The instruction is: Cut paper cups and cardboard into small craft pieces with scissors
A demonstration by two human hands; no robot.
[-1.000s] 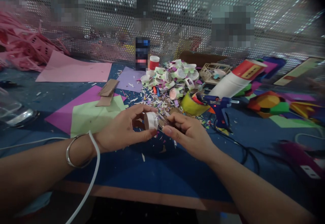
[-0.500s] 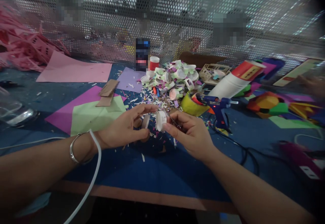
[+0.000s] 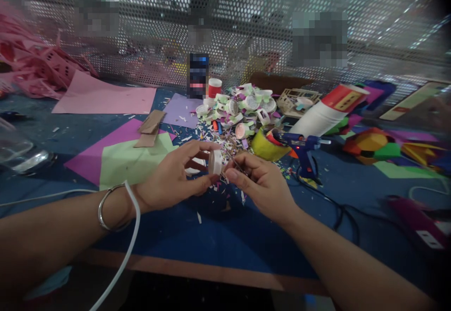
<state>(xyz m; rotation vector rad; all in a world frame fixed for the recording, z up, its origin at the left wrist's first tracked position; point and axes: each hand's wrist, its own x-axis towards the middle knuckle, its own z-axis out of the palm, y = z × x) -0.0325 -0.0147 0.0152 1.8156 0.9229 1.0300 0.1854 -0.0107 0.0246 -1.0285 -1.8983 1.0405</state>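
My left hand (image 3: 179, 167) pinches a small white round cup-like piece (image 3: 214, 162) between thumb and fingertips, its rim turned to the side. Close to its right, my right hand (image 3: 262, 182) is closed on a thin pointed metal tool (image 3: 237, 161); the fingers cover most of it, so its exact kind is hidden. The tool's tip is near the white piece, but whether they touch is unclear. Behind my left fingers, partly covered, another white round piece (image 3: 195, 165) shows. Paper scraps (image 3: 225, 138) lie scattered under and beyond both hands.
A heap of white and green round paper pieces (image 3: 243, 106) lies ahead. To its right are a yellow roll (image 3: 268, 145), a blue glue gun (image 3: 301, 149) with a cord, and a white-and-red cup stack (image 3: 317, 116). Green paper (image 3: 134, 160) and cardboard strips (image 3: 150, 130) lie left.
The white round piece has passed from my right fingers to my left hand, which has closed on it. My right hand keeps the metal tool and has barely moved.
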